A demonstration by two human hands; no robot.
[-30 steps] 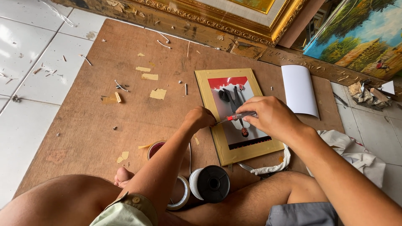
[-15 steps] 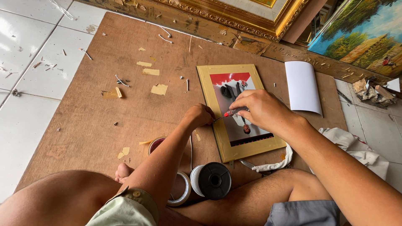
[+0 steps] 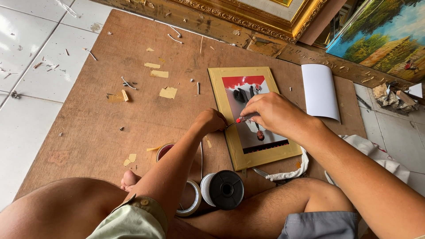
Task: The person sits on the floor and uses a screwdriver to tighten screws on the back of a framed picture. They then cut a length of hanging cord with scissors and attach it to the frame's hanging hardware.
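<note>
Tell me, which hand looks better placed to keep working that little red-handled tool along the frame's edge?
The right hand, I'd judge: its fingers already grip the red-handled tool, tip at the yellow frame inner left edge. The left hand only rests beside that edge.

We see a white tiled floor (image 3: pixel 31 84) littered with wood chips, and on it a wide brown board (image 3: pixel 115 110) dotted with scraps. Along the far edge lean an ornate gilt frame (image 3: pixel 265 15) and a landscape painting (image 3: pixel 385 35). Soft daylight falls evenly.
</note>
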